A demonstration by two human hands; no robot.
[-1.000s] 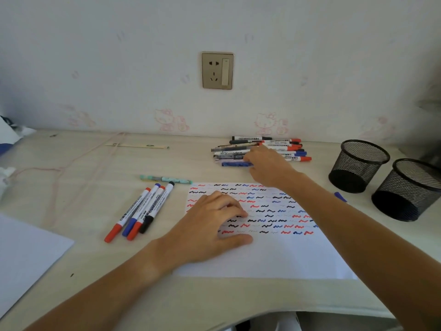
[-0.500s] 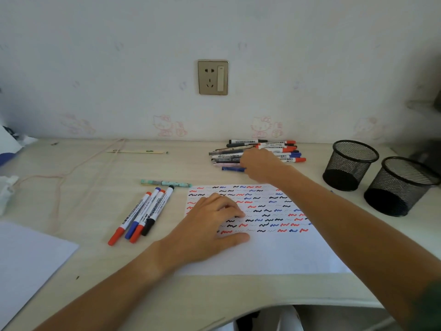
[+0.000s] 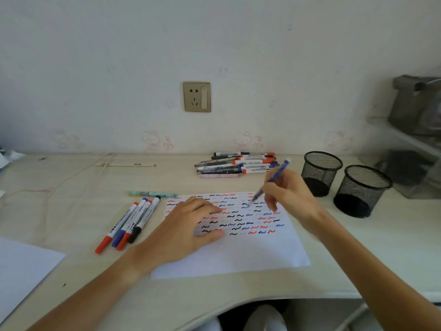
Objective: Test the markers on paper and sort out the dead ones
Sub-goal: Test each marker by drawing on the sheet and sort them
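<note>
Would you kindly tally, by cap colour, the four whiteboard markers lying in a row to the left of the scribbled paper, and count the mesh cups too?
Red-capped white markers: 2
Blue-capped white marker: 1
Black-capped white marker: 1
Black wire-mesh pen cups: 2
Total: 6

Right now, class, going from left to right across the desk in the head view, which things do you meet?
Blank sheet → four markers lying side by side → left hand on the scribbled paper → right hand holding a blue pen → two black mesh cups.
</note>
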